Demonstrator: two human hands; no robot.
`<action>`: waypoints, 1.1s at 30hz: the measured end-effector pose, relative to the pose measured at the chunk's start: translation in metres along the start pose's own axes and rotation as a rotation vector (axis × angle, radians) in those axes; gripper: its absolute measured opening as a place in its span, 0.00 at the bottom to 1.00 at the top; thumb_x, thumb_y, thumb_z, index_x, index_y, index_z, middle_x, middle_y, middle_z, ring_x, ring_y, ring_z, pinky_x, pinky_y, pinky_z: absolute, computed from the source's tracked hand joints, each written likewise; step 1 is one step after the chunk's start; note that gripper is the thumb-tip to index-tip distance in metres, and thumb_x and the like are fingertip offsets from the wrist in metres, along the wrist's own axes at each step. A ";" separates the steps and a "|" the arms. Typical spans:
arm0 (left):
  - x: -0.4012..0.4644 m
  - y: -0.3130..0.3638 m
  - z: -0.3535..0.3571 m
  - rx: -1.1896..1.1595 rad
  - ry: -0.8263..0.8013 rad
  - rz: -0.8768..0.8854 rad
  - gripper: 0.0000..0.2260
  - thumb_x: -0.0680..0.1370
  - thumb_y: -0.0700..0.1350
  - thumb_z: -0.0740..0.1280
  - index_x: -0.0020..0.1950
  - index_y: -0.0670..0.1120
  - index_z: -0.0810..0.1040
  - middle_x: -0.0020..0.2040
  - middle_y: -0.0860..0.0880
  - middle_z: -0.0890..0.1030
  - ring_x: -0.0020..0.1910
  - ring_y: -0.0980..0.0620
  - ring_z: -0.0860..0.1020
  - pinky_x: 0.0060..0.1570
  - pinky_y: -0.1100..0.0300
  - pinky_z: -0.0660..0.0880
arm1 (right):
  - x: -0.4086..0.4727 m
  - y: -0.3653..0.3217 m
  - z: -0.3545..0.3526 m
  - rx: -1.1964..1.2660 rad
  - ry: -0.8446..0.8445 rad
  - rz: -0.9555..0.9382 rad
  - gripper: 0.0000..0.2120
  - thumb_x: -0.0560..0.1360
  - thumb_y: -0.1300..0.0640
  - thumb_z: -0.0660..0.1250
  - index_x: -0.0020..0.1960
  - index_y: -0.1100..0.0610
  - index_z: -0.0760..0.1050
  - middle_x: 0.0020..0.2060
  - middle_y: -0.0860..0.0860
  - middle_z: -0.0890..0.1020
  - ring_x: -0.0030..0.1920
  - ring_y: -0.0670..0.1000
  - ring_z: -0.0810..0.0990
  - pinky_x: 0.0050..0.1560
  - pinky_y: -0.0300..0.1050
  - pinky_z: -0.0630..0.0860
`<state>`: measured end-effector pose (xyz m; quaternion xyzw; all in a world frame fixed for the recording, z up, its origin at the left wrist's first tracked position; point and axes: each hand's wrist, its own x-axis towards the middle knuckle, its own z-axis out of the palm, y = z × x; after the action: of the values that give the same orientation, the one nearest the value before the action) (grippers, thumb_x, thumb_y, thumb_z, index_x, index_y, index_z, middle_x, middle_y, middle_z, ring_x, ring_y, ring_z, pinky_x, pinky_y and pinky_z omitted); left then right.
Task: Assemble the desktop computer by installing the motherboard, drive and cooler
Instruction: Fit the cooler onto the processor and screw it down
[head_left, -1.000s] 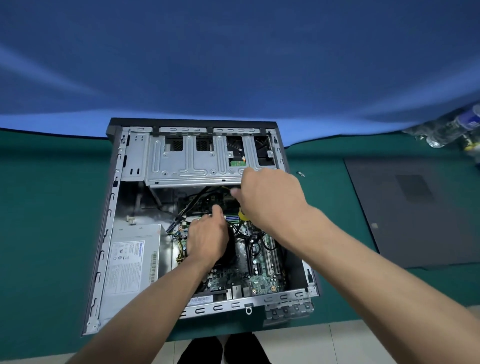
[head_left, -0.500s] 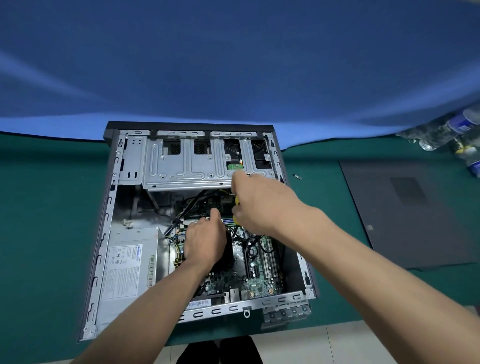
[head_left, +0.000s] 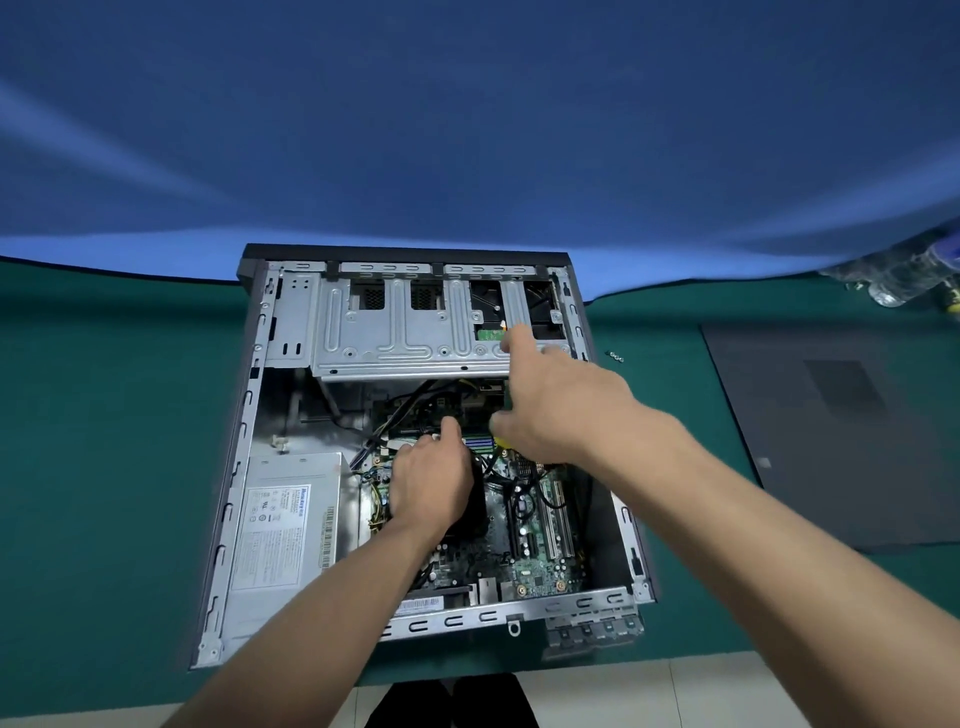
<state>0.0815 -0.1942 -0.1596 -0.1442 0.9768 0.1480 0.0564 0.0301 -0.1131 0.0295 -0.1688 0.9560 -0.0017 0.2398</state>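
You have a grey metal computer case (head_left: 260, 415) with a black front edge lying on a dark green bench (head_left: 104, 467). Its motherboard (head_left: 540, 571) is green with black slots, and the power supply (head_left: 285, 519) is silver with a white printed label. A blue cloth (head_left: 467, 130) hangs behind, and a dark grey side panel (head_left: 841, 441) lies at your right.

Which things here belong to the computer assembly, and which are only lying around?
Job: computer case, motherboard, drive cage, power supply, left hand, right hand.
Lying about: side panel, loose screws, plastic bottles.
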 end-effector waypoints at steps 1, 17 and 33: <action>0.000 -0.001 0.001 0.004 0.008 0.000 0.04 0.79 0.41 0.55 0.52 0.45 0.67 0.39 0.45 0.79 0.32 0.47 0.66 0.34 0.55 0.60 | -0.001 0.001 -0.002 0.034 -0.023 -0.001 0.24 0.76 0.54 0.63 0.68 0.54 0.57 0.56 0.54 0.74 0.49 0.59 0.74 0.40 0.47 0.64; 0.001 -0.001 0.005 -0.046 0.015 -0.018 0.06 0.82 0.45 0.52 0.53 0.46 0.67 0.38 0.46 0.76 0.34 0.47 0.67 0.38 0.55 0.62 | -0.003 0.013 0.004 -0.045 0.098 -0.011 0.17 0.79 0.43 0.58 0.60 0.54 0.66 0.57 0.54 0.76 0.51 0.58 0.76 0.41 0.46 0.65; 0.001 -0.001 0.005 -0.054 0.026 -0.018 0.04 0.80 0.43 0.54 0.51 0.46 0.67 0.34 0.48 0.72 0.33 0.47 0.66 0.36 0.55 0.60 | -0.004 0.013 0.008 -0.056 0.166 -0.032 0.18 0.80 0.45 0.57 0.60 0.58 0.68 0.55 0.56 0.78 0.55 0.59 0.77 0.41 0.46 0.65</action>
<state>0.0817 -0.1938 -0.1652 -0.1563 0.9718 0.1719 0.0413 0.0330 -0.0992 0.0232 -0.1900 0.9695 0.0073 0.1549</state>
